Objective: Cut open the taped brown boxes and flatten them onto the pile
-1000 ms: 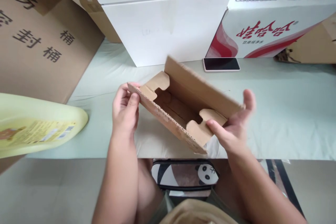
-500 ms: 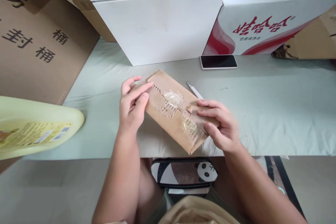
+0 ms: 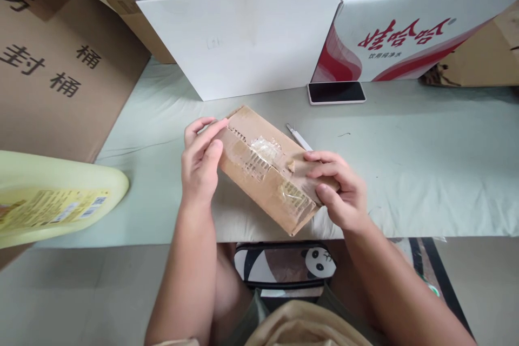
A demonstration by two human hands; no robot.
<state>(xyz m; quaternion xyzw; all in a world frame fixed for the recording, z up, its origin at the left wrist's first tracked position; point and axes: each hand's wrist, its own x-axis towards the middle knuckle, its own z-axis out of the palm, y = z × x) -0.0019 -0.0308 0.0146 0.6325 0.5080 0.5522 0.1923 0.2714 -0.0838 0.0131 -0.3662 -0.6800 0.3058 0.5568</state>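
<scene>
A small brown cardboard box [image 3: 263,170] with torn clear tape on its lid lies closed and slanted near the front edge of the pale green table [image 3: 425,173]. My left hand [image 3: 200,162] grips its far left end, fingers curled over the edge. My right hand [image 3: 338,189] clasps its near right end, fingers pressed on the lid. A thin white pen-like tool [image 3: 299,138] lies on the table just behind the box.
A phone [image 3: 336,92] lies face up behind. White boxes [image 3: 247,32] and a red-printed carton [image 3: 409,27] line the back. A large brown carton [image 3: 60,65] stands at left, a yellow jug [image 3: 52,197] lies before it. A panda-print stool [image 3: 284,265] shows below.
The box was open with its lid raised a second ago; now the lid is folded down shut and both hands press on its ends.
</scene>
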